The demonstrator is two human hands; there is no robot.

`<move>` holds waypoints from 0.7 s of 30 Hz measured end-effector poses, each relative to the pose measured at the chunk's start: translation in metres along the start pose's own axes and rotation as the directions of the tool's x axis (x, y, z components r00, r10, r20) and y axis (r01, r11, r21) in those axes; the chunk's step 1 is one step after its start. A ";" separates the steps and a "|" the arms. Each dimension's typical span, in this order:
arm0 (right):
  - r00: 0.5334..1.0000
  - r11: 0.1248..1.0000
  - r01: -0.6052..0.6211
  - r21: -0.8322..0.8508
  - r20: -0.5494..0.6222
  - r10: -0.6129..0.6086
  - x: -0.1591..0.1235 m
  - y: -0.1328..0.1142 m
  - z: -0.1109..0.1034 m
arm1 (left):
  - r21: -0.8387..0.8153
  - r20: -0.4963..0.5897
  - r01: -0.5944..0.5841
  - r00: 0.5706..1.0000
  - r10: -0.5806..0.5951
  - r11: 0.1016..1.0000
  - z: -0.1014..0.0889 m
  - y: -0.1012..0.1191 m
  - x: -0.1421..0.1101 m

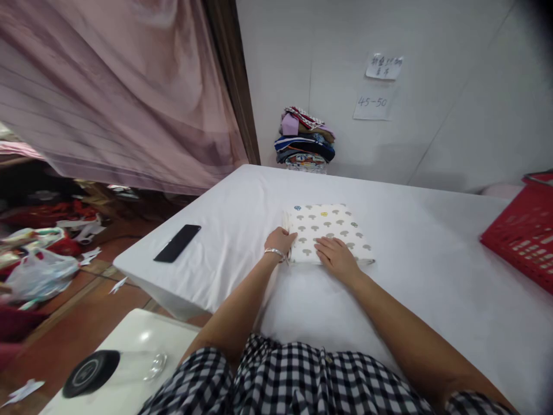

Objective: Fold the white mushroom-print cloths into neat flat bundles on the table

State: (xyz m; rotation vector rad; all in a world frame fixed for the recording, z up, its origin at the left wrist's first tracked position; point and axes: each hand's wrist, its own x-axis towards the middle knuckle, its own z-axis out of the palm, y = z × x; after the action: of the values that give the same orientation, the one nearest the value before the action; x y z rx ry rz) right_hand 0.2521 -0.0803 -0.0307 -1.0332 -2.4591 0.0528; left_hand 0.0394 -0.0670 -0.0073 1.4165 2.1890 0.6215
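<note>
A folded white cloth with small mushroom prints [330,227] lies on the white-covered table [415,271] in front of me. My left hand [280,240], a bracelet on its wrist, grips the cloth's near left corner with curled fingers. My right hand [334,255] lies flat on the cloth's near edge, fingers stretched out and pressing down.
A black phone [177,242] lies near the table's left edge. A stack of folded clothes [305,141] stands at the back against the wall. A red basket [525,230] sits at the right edge. A pink curtain [112,92] hangs left; bags litter the floor.
</note>
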 end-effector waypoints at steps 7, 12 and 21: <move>1.000 1.000 0.006 0.008 -0.011 -0.005 -0.002 0.002 0.003 | 0.002 -0.006 -0.010 1.000 0.010 1.000 0.000 0.010 0.011; 1.000 1.000 0.006 0.010 -0.017 -0.005 -0.003 0.003 0.004 | -0.061 0.046 -0.019 0.999 0.022 0.998 0.000 0.008 0.018; 1.000 1.000 0.024 0.021 -0.012 -0.023 -0.002 0.004 0.002 | -0.169 0.018 0.039 0.999 -0.036 0.985 0.002 -0.005 0.013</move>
State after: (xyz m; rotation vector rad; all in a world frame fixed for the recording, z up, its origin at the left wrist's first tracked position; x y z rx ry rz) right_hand 0.2552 -0.0789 -0.0340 -0.9929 -2.4550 0.0647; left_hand 0.0321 -0.0564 -0.0138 1.2854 2.0917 0.7614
